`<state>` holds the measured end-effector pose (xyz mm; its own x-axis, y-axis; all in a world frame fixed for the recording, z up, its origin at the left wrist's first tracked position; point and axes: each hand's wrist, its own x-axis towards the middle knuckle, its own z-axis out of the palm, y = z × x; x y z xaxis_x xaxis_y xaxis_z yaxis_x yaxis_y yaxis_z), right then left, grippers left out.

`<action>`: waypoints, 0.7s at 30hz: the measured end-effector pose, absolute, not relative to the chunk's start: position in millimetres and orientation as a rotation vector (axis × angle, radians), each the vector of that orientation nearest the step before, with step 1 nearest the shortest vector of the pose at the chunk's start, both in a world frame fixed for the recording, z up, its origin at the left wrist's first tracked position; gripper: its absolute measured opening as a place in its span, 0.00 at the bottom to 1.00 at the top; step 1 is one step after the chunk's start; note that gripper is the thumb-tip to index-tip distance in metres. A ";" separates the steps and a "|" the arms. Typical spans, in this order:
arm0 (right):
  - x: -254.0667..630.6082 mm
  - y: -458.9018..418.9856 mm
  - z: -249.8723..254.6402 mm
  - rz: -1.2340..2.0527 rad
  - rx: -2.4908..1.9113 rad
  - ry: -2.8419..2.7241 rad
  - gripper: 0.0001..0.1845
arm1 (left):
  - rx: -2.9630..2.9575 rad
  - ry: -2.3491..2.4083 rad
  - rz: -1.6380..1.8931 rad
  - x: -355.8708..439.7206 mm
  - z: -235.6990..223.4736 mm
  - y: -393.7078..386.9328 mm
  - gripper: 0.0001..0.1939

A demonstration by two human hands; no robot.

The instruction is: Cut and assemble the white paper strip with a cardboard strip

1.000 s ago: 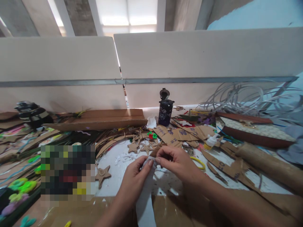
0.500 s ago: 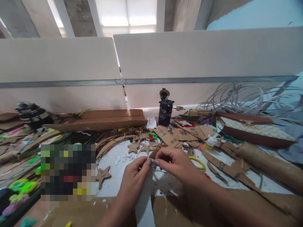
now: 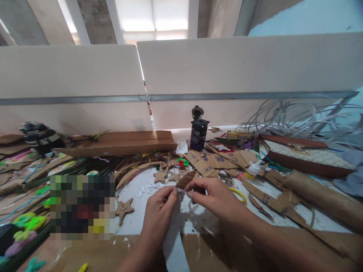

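Note:
A small brown cardboard piece is pinched between my two hands over the middle of the table. My left hand has thumb and index finger closed on its left end. At its right end, my right hand grips with bent fingers and thumb. Something whitish shows along the lower edge between the fingertips, too small to make out. Just beyond lie cardboard stars and a red and green ornament. Another cardboard star, with a coil on it, rests left of my left hand.
A black bottle with its lid up stands behind the hands. On the right are a small glue bottle, a yellow ring, cardboard scraps and a handbag. A long cardboard tray lies at the back left.
My fingertips have drawn slightly apart, the left hand shifting a little left. More of the cardboard piece shows between them, tilted up.

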<state>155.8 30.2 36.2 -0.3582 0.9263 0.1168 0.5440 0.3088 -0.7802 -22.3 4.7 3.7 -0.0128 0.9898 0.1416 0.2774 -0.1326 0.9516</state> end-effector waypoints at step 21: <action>165.2 42.1 30.9 0.798 -1.282 -2.127 0.05 | 1.267 1.374 1.205 -30.6 6.5 8.6 0.14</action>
